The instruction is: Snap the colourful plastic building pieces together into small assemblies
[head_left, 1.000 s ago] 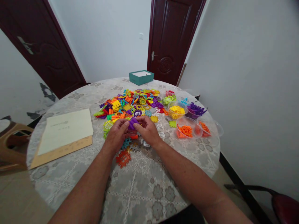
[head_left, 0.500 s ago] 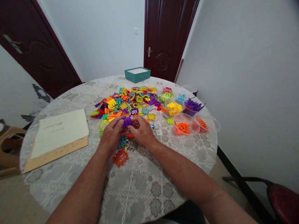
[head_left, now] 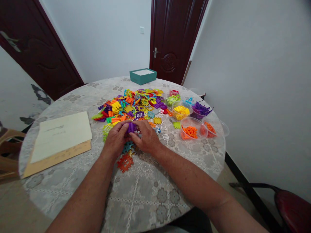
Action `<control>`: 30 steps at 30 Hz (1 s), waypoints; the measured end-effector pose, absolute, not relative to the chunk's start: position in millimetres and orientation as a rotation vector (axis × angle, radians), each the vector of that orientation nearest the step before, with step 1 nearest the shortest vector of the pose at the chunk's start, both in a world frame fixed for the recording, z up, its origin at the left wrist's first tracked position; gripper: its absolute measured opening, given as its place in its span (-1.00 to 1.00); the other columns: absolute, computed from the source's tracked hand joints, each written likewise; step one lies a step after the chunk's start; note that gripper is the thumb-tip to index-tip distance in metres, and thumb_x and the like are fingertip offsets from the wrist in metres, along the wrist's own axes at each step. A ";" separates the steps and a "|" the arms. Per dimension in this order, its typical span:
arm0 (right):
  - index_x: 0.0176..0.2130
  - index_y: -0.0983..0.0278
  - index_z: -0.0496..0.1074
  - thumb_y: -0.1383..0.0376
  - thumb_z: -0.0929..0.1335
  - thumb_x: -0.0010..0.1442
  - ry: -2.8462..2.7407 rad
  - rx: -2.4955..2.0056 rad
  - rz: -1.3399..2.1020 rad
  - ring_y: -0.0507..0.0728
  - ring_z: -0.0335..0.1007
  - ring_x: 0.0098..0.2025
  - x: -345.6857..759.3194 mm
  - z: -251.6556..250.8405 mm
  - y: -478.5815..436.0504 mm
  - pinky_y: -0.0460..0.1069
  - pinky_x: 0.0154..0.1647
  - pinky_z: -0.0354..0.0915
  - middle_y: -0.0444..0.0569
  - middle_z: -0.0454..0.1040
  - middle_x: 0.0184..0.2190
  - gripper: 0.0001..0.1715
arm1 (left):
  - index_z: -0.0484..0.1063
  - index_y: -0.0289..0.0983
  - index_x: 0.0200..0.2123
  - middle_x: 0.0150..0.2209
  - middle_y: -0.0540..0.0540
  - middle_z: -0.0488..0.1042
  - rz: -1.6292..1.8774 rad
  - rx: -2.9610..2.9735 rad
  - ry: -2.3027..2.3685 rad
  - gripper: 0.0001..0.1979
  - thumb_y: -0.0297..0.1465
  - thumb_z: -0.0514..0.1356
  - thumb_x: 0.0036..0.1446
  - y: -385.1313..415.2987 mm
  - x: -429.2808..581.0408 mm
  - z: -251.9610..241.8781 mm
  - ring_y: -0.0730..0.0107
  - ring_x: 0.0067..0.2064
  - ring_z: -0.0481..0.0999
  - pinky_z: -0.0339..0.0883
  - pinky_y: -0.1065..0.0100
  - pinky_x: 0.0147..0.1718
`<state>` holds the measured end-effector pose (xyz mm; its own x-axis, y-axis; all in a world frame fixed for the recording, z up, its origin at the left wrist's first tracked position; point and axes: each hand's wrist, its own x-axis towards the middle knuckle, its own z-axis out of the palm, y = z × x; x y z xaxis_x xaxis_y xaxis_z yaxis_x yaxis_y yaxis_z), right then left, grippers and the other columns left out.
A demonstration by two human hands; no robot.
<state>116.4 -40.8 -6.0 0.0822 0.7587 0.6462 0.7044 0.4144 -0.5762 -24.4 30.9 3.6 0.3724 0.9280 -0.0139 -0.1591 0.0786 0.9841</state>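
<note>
Between my two hands is a purple plastic building piece (head_left: 131, 127) with a ribbed surface. My left hand (head_left: 116, 137) is closed on its left side, thumb on the near face. My right hand (head_left: 146, 136) grips the right side, with fingers curled over the top edge. The fingertips behind the piece are hidden. Below the hands lie an orange-red notched square tile (head_left: 125, 162) and a teal tile (head_left: 127, 147), partly covered. Just beyond the hands spreads a heap of mixed coloured building pieces (head_left: 128, 108). White window-frame pieces (head_left: 165, 137) lie to the right.
Clear tubs hold sorted pieces: a yellow-filled tub (head_left: 181, 111), an orange-filled tub (head_left: 190, 132) and a purple-filled tub (head_left: 200, 111). A green box (head_left: 143, 77) stands at the back of the round table (head_left: 143, 200). Paper (head_left: 62, 136) on cardboard (head_left: 58, 158) lies at left.
The purple piece has been turned in my hands, and my right fingers have moved over its top. My hands stay in about the same place over the table.
</note>
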 end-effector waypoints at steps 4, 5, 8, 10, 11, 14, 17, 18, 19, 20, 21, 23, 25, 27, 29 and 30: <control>0.21 0.16 0.38 0.26 0.33 0.39 -1.655 -1.296 0.042 0.22 0.38 0.17 128.1 -2.0 -38.0 0.14 0.28 0.31 0.07 0.49 0.09 -0.58 | 0.49 -0.22 0.03 -0.26 -0.07 0.58 1.004 1.067 0.748 -0.60 -0.19 0.32 0.16 31.9 -26.2 7.3 0.34 -0.39 0.62 0.56 0.32 -0.45; 0.17 0.17 0.41 0.29 0.30 0.40 -1.630 -1.329 0.027 0.22 0.38 0.17 134.4 -1.4 -36.6 0.15 0.28 0.30 0.08 0.50 0.07 -0.62 | 0.47 -0.22 0.03 -0.26 -0.07 0.57 1.003 1.022 0.731 -0.60 -0.19 0.31 0.17 32.9 -26.9 7.6 0.32 -0.38 0.63 0.57 0.30 -0.44; 0.06 0.24 0.49 0.41 0.22 0.37 -1.525 -1.531 -0.036 0.23 0.38 0.15 161.1 -1.4 -32.8 0.15 0.28 0.28 0.12 0.51 0.03 -0.62 | 0.44 -0.22 0.01 -0.25 -0.07 0.57 1.035 0.890 0.724 -0.64 -0.22 0.30 0.19 37.7 -28.9 6.6 0.23 -0.32 0.67 0.59 0.25 -0.42; 0.03 0.29 0.53 0.46 0.20 0.33 -1.470 -1.734 -0.068 0.24 0.41 0.12 180.8 -2.8 -31.8 0.13 0.24 0.29 0.15 0.52 0.01 -0.58 | 0.44 -0.24 -0.02 -0.26 -0.08 0.56 1.057 0.820 0.709 -0.69 -0.25 0.28 0.20 41.2 -30.0 5.2 0.22 -0.31 0.68 0.59 0.26 -0.42; 0.03 0.32 0.54 0.48 0.20 0.31 -1.451 -1.840 -0.075 0.25 0.42 0.10 189.7 -3.8 -31.7 0.12 0.23 0.30 0.17 0.53 0.00 -0.56 | 0.45 -0.25 -0.03 -0.26 -0.08 0.56 1.056 0.795 0.697 -0.71 -0.27 0.26 0.22 42.6 -30.3 4.6 0.24 -0.32 0.67 0.57 0.29 -0.44; 0.06 0.37 0.56 0.47 0.21 0.31 -1.425 -2.093 -0.052 0.25 0.45 0.08 208.9 -8.2 -32.2 0.08 0.21 0.29 0.20 0.55 0.02 -0.54 | 0.47 -0.28 -0.08 -0.31 -0.07 0.54 1.048 0.744 0.677 -0.79 -0.32 0.22 0.27 44.2 -30.6 5.3 0.35 -0.42 0.61 0.44 0.42 -0.57; 0.18 0.38 0.51 0.46 0.22 0.33 -1.429 -2.243 -0.019 0.23 0.45 0.12 217.4 -13.7 -32.3 0.03 0.21 0.26 0.20 0.55 0.08 -0.49 | 0.47 -0.31 -0.18 -0.34 -0.06 0.51 1.042 0.713 0.650 -0.85 -0.34 0.18 0.31 43.0 -30.4 8.7 0.45 -0.50 0.52 0.29 0.48 -0.65; 0.21 0.38 0.48 0.45 0.22 0.34 -1.429 -2.278 -0.021 0.22 0.45 0.14 218.6 -15.4 -32.2 0.03 0.22 0.25 0.20 0.54 0.10 -0.47 | 0.46 -0.32 -0.21 -0.35 -0.06 0.51 1.043 0.704 0.643 -0.85 -0.35 0.17 0.32 42.5 -30.4 9.8 0.46 -0.51 0.50 0.27 0.48 -0.66; 0.24 0.38 0.46 0.44 0.21 0.35 -1.429 -2.305 -0.032 0.22 0.44 0.15 219.3 -17.0 -32.0 0.03 0.24 0.24 0.20 0.54 0.12 -0.46 | 0.46 -0.33 -0.22 -0.35 -0.06 0.50 1.044 0.695 0.639 -0.86 -0.36 0.17 0.32 42.1 -30.6 10.7 0.47 -0.52 0.49 0.26 0.48 -0.66; 0.26 0.38 0.45 0.42 0.21 0.37 -1.436 -2.323 -0.044 0.22 0.43 0.17 219.4 -18.3 -31.6 0.04 0.26 0.22 0.21 0.53 0.13 -0.46 | 0.46 -0.33 -0.22 -0.35 -0.06 0.51 1.047 0.686 0.638 -0.86 -0.37 0.17 0.33 41.8 -30.8 11.4 0.47 -0.52 0.48 0.25 0.48 -0.66; 0.26 0.38 0.44 0.39 0.21 0.39 -1.458 -2.331 -0.049 0.23 0.42 0.19 218.9 -19.2 -31.2 0.05 0.28 0.20 0.21 0.53 0.15 -0.47 | 0.46 -0.33 -0.22 -0.35 -0.07 0.50 1.047 0.680 0.639 -0.86 -0.37 0.17 0.33 41.8 -31.1 11.7 0.47 -0.52 0.48 0.25 0.49 -0.66; 0.24 0.39 0.46 0.36 0.21 0.42 -1.552 -2.312 -0.022 0.22 0.42 0.20 216.4 -19.5 -30.2 0.06 0.31 0.17 0.20 0.54 0.14 -0.49 | 0.47 -0.34 -0.23 -0.36 -0.07 0.50 1.040 0.678 0.636 -0.85 -0.37 0.18 0.33 42.1 -31.7 11.3 0.48 -0.51 0.47 0.22 0.50 -0.67; 0.20 0.39 0.49 0.34 0.19 0.43 -1.647 -2.257 0.008 0.21 0.41 0.19 212.1 -17.7 -29.4 0.05 0.33 0.15 0.18 0.56 0.12 -0.51 | 0.47 -0.34 -0.24 -0.35 -0.08 0.50 1.028 0.690 0.631 -0.85 -0.37 0.20 0.31 42.9 -32.2 9.9 0.49 -0.52 0.46 0.18 0.52 -0.69; 0.17 0.38 0.50 0.34 0.18 0.43 -1.642 -2.225 -0.034 0.22 0.39 0.20 207.7 -14.7 -29.8 0.06 0.34 0.14 0.18 0.54 0.13 -0.52 | 0.48 -0.34 -0.24 -0.35 -0.09 0.51 1.015 0.704 0.630 -0.86 -0.36 0.22 0.30 44.0 -32.5 8.1 0.49 -0.51 0.47 0.17 0.53 -0.69; 0.18 0.35 0.50 0.33 0.19 0.43 -1.532 -2.264 -0.134 0.26 0.32 0.26 204.6 -11.8 -31.8 0.13 0.36 0.13 0.21 0.47 0.21 -0.52 | 0.48 -0.33 -0.22 -0.34 -0.10 0.52 1.004 0.714 0.631 -0.85 -0.34 0.23 0.30 45.2 -32.8 6.3 0.47 -0.51 0.47 0.18 0.52 -0.69; 0.20 0.34 0.49 0.32 0.19 0.42 -1.465 -2.301 -0.186 0.30 0.26 0.30 203.9 -11.1 -33.3 0.18 0.37 0.11 0.24 0.41 0.26 -0.52 | 0.48 -0.33 -0.21 -0.33 -0.10 0.52 0.999 0.717 0.631 -0.85 -0.34 0.22 0.30 45.7 -32.8 5.5 0.47 -0.50 0.47 0.19 0.52 -0.69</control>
<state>203.9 -33.3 -11.1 0.4408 0.8379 0.3219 0.8918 -0.3678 -0.2635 -32.8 45.7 5.5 0.4065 0.9022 -0.1439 -0.5176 0.3573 0.7775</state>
